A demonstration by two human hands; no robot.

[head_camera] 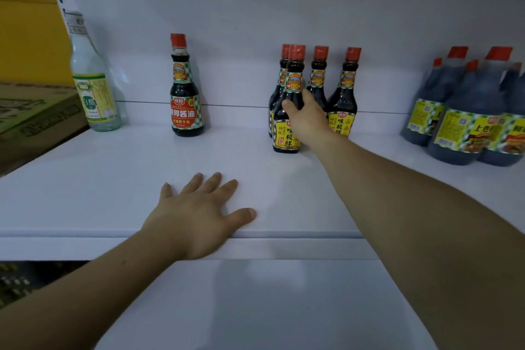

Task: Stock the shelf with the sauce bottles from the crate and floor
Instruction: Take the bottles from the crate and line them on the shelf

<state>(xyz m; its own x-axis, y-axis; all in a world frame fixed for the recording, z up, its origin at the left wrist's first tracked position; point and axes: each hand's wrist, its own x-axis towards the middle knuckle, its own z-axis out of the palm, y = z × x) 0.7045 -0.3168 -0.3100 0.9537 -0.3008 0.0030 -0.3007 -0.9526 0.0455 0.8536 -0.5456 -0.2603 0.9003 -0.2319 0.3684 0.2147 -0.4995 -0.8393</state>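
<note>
A white shelf (113, 179) carries dark sauce bottles with red caps. My right hand (308, 116) is wrapped around the front yellow-label bottle (288, 133), which stands upright on the shelf. Three matching yellow-label bottles (342, 99) stand close behind and beside it. A lone red-label soy sauce bottle (185, 94) stands further left near the back wall. My left hand (196, 213) lies flat, palm down, fingers spread, on the shelf's front edge and holds nothing.
A clear vinegar bottle (92, 79) with a green label stands at the shelf's left end beside a cardboard box (34, 119). Large dark jugs (468, 116) with yellow labels crowd the right end. A lower white shelf (255, 307) lies below.
</note>
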